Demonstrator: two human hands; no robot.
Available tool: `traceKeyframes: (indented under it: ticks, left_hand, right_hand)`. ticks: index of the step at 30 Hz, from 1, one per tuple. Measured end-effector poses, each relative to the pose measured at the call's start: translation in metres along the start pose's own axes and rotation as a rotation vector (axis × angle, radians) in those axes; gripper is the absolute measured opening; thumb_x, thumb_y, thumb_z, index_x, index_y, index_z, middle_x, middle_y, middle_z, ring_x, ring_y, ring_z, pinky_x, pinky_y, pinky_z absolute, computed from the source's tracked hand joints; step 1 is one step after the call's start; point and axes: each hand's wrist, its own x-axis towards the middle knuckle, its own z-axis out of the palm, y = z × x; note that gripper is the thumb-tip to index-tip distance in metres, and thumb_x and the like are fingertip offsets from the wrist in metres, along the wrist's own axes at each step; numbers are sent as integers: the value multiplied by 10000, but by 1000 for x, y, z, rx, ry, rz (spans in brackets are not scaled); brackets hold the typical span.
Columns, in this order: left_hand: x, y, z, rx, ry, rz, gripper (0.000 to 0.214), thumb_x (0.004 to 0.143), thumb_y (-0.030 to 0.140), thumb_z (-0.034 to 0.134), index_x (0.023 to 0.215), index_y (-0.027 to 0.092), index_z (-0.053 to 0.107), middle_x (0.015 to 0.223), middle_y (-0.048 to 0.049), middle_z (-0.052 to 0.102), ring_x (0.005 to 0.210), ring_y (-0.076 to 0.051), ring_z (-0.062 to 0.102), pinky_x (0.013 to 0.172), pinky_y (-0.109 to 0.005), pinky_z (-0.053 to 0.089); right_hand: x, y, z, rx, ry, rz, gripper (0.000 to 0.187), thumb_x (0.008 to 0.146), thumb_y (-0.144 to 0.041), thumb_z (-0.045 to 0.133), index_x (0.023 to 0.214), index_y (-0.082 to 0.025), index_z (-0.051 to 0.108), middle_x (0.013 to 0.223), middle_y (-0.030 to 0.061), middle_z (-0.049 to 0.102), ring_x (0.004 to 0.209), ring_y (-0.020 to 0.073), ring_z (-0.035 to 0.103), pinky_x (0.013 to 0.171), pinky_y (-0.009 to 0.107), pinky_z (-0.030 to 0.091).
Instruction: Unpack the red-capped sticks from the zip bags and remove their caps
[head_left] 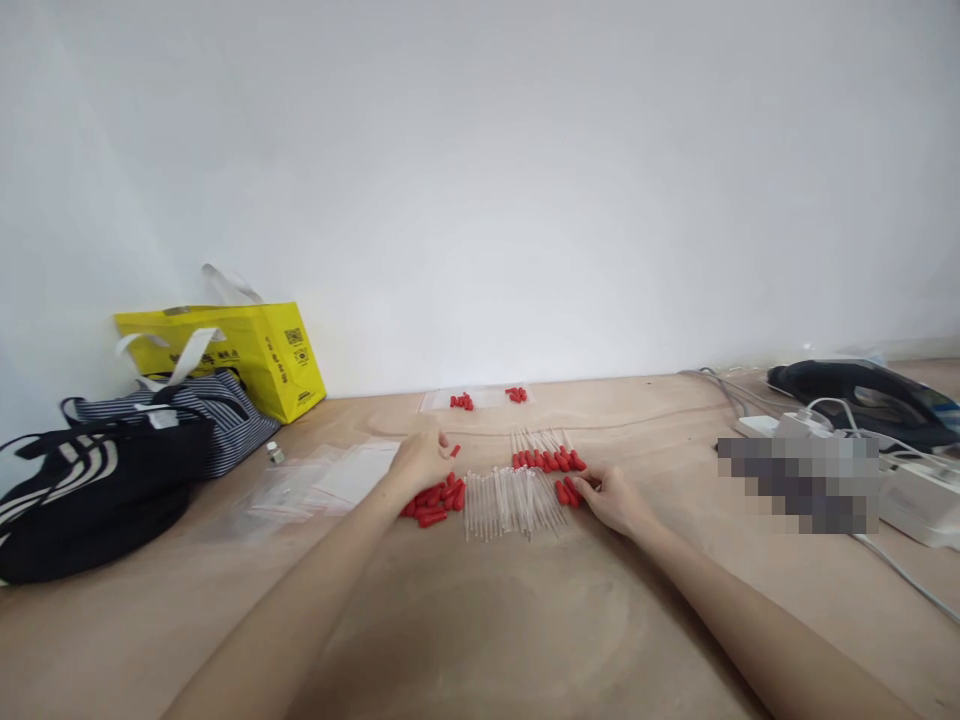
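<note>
My left hand (422,462) is closed in a pinch, with a red rubber dropper bulb (455,452) at its fingertips. Just under it lies a pile of loose red bulbs (433,502). My right hand (613,498) rests on the table, its thumb and fingers closed at the end of a small group of red bulbs (566,491). Between the hands, clear thin dropper tubes (510,503) lie side by side in a row. Behind them sits a row of droppers with red bulbs (547,459) fitted, tubes pointing toward the wall.
Clear plastic bags (300,485) lie on the left, near a small bottle (274,453). Filled bags (491,400) lie by the wall. A yellow bag (292,370) and black bag (105,500) stand left. An iron (862,400) and power strip (922,495) are right.
</note>
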Motion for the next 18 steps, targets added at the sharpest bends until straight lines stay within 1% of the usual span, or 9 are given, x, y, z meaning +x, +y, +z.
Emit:
traceKeyframes:
  ticks: [1,3,7,9,11,14,16,18]
  left_hand:
    - [7,-5,-4,2,-3,-15,236,638,197,563,874,190,549,779,-12,648,726,-155,592,572,-209,383]
    - [18,-15,-6,12,-34,-43,187,598,174,590,783,194,574,749,-4,647,710,-157,591,542,-203,378]
    - [30,-27,0,26,-140,-98,75,527,137,618,574,188,589,569,13,621,605,-165,586,478,-203,362]
    - [34,-31,1,22,-171,-113,50,523,160,633,539,185,592,517,19,608,565,-160,579,473,-202,367]
    - [38,-34,-1,12,-161,-114,52,551,221,640,576,185,611,552,15,629,590,-157,585,503,-199,384]
    - [45,-26,0,-3,-75,-83,147,645,292,590,737,187,635,794,-20,671,766,-167,592,611,-202,405]
    - [48,-12,8,-19,-31,-40,175,689,296,557,808,191,632,933,-37,651,870,-174,571,680,-209,401]
    - [49,7,23,-41,-42,0,167,697,308,561,800,199,636,936,-36,650,880,-181,571,703,-219,401]
  right_hand:
    - [0,0,0,-3,0,0,266,727,-285,435,681,-172,671,643,21,659,595,155,574,545,221,382]
    - [0,1,0,-11,-2,2,265,728,-285,435,679,-171,670,640,21,658,588,154,572,541,221,381]
    - [0,2,1,-30,-11,3,263,734,-286,429,710,-178,668,649,13,655,571,143,566,533,217,374]
    - [0,3,2,-40,-15,2,267,741,-295,425,690,-181,660,633,7,647,564,139,563,524,214,364]
    - [-1,3,2,-54,-10,8,279,748,-312,420,650,-181,647,601,6,633,557,141,561,508,212,351]
    - [0,4,2,-74,17,32,298,755,-335,416,618,-182,632,570,10,618,558,147,561,499,214,338]
    - [1,5,2,-84,36,51,299,758,-335,415,618,-182,630,566,15,616,571,152,565,505,214,339]
    - [2,7,1,-94,49,63,298,761,-329,412,621,-183,629,561,20,614,580,157,568,509,216,340]
